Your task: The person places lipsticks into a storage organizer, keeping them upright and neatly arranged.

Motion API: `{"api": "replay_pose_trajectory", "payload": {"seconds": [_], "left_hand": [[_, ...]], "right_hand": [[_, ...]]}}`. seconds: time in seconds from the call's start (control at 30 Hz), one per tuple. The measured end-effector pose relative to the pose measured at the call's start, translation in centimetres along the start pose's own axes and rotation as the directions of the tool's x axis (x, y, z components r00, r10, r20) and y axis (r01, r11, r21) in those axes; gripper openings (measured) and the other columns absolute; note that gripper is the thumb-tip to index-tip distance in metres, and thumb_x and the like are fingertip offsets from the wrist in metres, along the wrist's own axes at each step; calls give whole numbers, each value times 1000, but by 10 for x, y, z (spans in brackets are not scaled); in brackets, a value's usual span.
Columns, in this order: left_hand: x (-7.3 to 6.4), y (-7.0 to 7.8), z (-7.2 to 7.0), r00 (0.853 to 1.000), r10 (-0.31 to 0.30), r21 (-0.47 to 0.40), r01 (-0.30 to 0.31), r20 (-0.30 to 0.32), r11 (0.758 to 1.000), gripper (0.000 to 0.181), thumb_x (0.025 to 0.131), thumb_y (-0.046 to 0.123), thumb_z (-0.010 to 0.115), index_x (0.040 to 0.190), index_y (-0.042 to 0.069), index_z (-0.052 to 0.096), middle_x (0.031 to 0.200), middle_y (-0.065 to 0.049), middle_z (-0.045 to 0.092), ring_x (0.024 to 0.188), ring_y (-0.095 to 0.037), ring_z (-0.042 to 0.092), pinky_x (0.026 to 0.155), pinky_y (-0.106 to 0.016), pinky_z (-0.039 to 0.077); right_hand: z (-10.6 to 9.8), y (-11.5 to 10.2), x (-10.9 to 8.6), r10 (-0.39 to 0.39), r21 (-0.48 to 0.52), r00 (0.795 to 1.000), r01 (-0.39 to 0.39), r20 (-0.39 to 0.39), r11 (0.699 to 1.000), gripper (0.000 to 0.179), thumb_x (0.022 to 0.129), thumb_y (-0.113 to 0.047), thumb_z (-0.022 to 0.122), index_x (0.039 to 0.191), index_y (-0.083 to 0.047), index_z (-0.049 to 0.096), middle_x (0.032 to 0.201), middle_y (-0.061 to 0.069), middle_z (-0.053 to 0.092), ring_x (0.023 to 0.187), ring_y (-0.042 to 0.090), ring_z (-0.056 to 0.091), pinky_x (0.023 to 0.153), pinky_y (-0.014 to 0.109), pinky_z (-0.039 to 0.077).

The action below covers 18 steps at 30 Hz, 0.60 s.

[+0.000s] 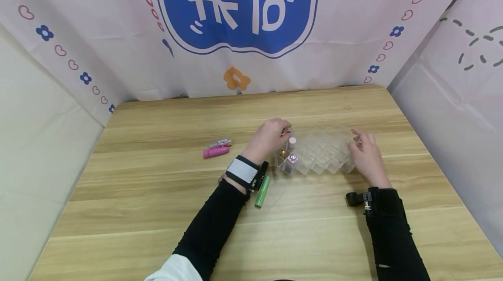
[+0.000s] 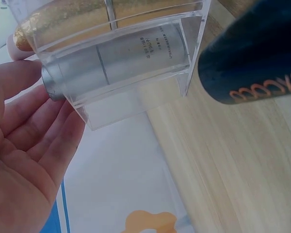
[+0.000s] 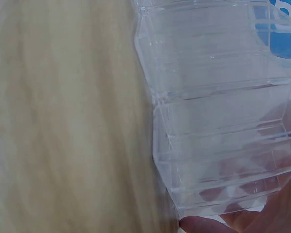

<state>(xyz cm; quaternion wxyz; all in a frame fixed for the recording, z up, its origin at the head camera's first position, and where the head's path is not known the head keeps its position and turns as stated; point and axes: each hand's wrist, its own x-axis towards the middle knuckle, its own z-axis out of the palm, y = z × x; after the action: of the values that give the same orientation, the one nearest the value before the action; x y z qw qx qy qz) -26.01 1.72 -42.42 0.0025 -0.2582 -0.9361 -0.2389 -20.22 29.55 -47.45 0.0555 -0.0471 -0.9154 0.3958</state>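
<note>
A clear plastic organizer [image 1: 324, 150] with diamond-shaped compartments stands on the table. At its left end, my left hand [image 1: 271, 137] pinches the end of a silver tube [image 2: 126, 58] that sits in a compartment. Beside that tube lies a gold one [image 2: 72, 22]. A white-capped item [image 1: 292, 142] and a pink-topped bottle [image 1: 291, 159] fill nearby compartments. My right hand [image 1: 366, 154] grips the organizer's right end; in the right wrist view its thumb [image 3: 203, 225] is at the lower edge and other fingers show through the plastic.
A green tube [image 1: 262, 191] lies in front of the organizer, close to the left wrist. To the left are a bright pink tube [image 1: 216, 152] and a clear slender one [image 1: 221, 143]. A dark cylinder with orange lettering [image 2: 252, 53] looms in the left wrist view. A printed curtain [image 1: 118, 45] hangs behind the table.
</note>
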Motion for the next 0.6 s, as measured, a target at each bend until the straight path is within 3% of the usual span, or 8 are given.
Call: {"api": "replay_pose_trajectory", "payload": {"seconds": [0.6], "left_hand": [[-2, 0, 1, 1000, -19, -26, 19, -3, 999, 29, 97, 23, 61, 122, 9, 66, 116, -7, 70, 102, -16, 67, 87, -25, 58]], "right_hand": [[0, 2, 0, -2, 10, 1000, 2, 11, 1000, 52, 102, -19, 36, 150, -1, 32, 129, 29, 41, 121, 46, 45, 101, 62, 41]]}}
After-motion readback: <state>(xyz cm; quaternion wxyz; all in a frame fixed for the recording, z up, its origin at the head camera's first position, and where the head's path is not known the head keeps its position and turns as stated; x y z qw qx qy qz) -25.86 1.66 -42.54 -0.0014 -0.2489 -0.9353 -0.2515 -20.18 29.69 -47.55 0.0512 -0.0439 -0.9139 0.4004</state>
